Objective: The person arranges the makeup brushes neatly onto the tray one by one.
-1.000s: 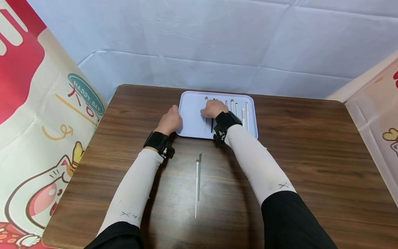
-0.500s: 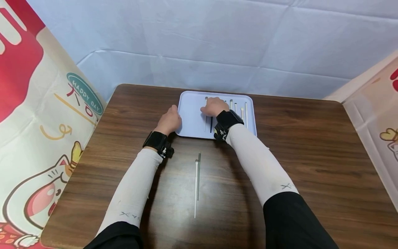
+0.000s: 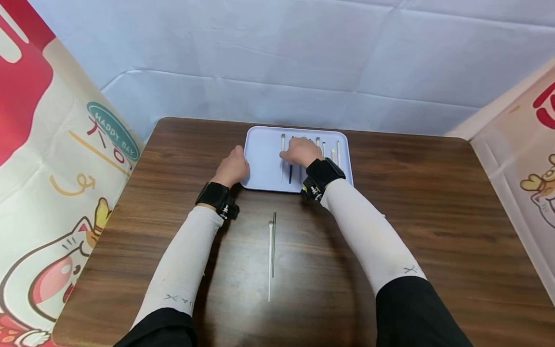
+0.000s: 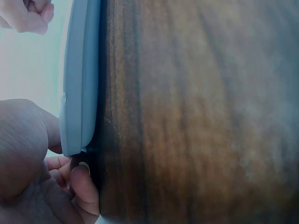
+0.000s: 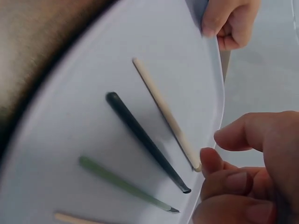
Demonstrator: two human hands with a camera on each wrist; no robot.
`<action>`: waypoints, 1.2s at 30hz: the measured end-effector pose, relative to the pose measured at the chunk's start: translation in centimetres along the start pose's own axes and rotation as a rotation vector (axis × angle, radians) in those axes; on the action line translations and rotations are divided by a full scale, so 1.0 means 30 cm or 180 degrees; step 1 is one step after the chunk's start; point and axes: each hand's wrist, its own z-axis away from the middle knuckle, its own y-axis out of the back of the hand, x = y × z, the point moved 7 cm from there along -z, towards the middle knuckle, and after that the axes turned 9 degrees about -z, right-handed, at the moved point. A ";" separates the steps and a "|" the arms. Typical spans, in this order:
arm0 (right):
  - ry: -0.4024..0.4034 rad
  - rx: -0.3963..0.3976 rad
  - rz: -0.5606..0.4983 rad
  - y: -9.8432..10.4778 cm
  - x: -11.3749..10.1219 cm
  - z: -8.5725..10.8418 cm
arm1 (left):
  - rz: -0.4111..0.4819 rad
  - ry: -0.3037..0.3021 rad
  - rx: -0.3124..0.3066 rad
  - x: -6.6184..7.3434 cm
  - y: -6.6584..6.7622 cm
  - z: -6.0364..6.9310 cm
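A white tray (image 3: 262, 161) lies near the table's far edge. My left hand (image 3: 232, 167) grips its left rim, the thumb and fingers on either side of the edge in the left wrist view. Over the tray hovers my right hand (image 3: 303, 152), fingers loosely bent, with nothing between thumb and index finger. Its fingertips are nearest the tip of a cream makeup brush (image 5: 166, 114); whether they touch cannot be told. Beside that lie a black brush (image 5: 147, 140) and a green brush (image 5: 124, 184). More brushes, such as a pale one (image 3: 338, 152), lie to the right, partly hidden by my hand.
Two brushes, one white (image 3: 270, 260) and one dark green (image 3: 274, 243), lie side by side on the brown table (image 3: 425, 217) in front of the tray. A pale cloth (image 3: 282, 53) hangs behind the table, with printed cloth (image 3: 56, 207) at the left.
My right hand has shifted slightly right over the tray, uncovering more of the leftmost brushes. My left hand stays on the rim. The head view has turned a little.
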 end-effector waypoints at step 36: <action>0.0355 -0.0471 0.0407 -0.231 -0.028 0.273 | 0.0050 -0.0008 -0.0004 -0.019 0.005 -0.008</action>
